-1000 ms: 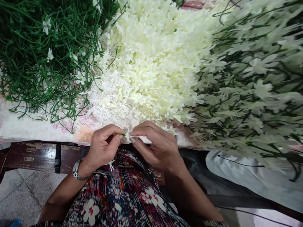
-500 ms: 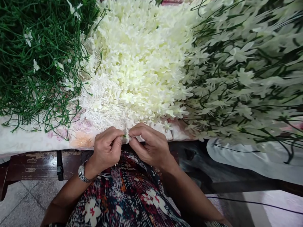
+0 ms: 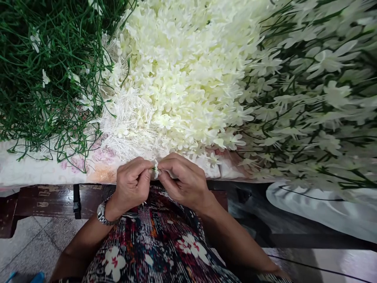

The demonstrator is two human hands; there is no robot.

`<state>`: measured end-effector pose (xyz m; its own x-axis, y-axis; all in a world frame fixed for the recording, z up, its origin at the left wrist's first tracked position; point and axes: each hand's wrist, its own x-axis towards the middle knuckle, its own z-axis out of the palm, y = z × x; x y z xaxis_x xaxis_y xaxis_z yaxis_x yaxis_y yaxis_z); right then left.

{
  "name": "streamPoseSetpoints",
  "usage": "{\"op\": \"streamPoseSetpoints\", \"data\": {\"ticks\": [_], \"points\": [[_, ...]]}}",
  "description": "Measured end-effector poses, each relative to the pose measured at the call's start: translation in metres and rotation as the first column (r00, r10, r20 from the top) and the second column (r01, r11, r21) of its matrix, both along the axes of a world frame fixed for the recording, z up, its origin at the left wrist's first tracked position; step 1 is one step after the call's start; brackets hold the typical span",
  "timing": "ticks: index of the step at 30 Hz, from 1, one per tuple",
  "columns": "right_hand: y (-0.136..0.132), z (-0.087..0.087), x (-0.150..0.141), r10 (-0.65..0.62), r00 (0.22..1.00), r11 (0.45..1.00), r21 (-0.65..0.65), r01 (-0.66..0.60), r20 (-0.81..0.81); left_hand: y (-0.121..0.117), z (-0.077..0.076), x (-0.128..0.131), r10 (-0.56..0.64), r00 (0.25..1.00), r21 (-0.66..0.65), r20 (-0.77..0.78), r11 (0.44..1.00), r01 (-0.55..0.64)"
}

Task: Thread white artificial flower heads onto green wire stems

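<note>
Lighting: bright, even, diffuse; soft shadows. Heaped cream-white plastic flower blossoms [image 3: 188,74] near overexposed. Right edge blurred, stretched; centre sharp.

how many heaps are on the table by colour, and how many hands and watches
green stem heap: 1
cream flower heap: 1
mixed white-and-green spray heap: 1
hands, left hand and right hand, pinching one small flower: 2
watch: 1
total: 6

I take this for a home craft workplace making artificial flowers. Heaps of cream petals [image 3: 188,74] and green stems [image 3: 44,78] cover the cloth-draped surface [image 3: 35,171] above a tiled floor [image 3: 29,247].
</note>
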<state>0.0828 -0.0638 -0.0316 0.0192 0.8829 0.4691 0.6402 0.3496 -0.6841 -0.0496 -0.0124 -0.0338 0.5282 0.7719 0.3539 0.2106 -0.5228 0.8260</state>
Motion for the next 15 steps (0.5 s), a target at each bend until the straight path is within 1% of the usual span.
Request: {"op": "streamPoseSetpoints", "data": {"ticks": [3, 5, 7, 8, 9, 10, 12, 14, 15], "points": [[0.001, 0.001, 0.000, 0.000, 1.000, 1.000, 0.008, -0.001, 0.015, 0.000, 0.002, 0.000, -0.004, 1.000, -0.034, 0.006, 0.999, 0.005], [0.001, 0.003, 0.001, 0.007, 1.000, 1.000, -0.004, -0.007, 0.026, 0.001, 0.003, -0.001, -0.017, 1.000, -0.085, 0.015, 0.996, 0.018], [-0.001, 0.007, 0.004, 0.023, 0.999, 0.999, -0.036, -0.022, 0.032, 0.001, 0.004, -0.002, -0.022, 0.999, -0.197, 0.044, 0.980, 0.030], [-0.003, 0.009, 0.006, 0.027, 0.999, 0.999, -0.046, -0.025, 0.035, 0.001, 0.004, -0.003, -0.012, 0.997, -0.278, 0.071, 0.960, 0.031], [-0.004, 0.011, 0.008, 0.024, 0.999, 0.999, -0.041, -0.022, 0.039, 0.001, 0.004, -0.005, 0.007, 0.994, -0.370, 0.107, 0.928, 0.033], [-0.006, 0.014, 0.010, 0.014, 0.999, 1.000, -0.019, -0.013, 0.047, 0.001, 0.005, -0.006, 0.029, 0.988, -0.465, 0.149, 0.884, 0.044], [-0.008, 0.020, 0.015, -0.014, 0.997, 0.998, 0.066, 0.009, 0.079, 0.002, 0.007, -0.008, 0.069, 0.969, -0.633, 0.236, 0.768, 0.100], [-0.008, 0.026, 0.017, -0.008, 0.992, 0.991, 0.136, -0.010, 0.129, 0.002, 0.011, -0.008, 0.090, 0.949, -0.745, 0.303, 0.644, 0.177], [-0.007, 0.029, 0.018, 0.014, 0.988, 0.989, 0.146, -0.037, 0.155, 0.002, 0.013, -0.008, 0.095, 0.943, -0.782, 0.319, 0.588, 0.205]]}}
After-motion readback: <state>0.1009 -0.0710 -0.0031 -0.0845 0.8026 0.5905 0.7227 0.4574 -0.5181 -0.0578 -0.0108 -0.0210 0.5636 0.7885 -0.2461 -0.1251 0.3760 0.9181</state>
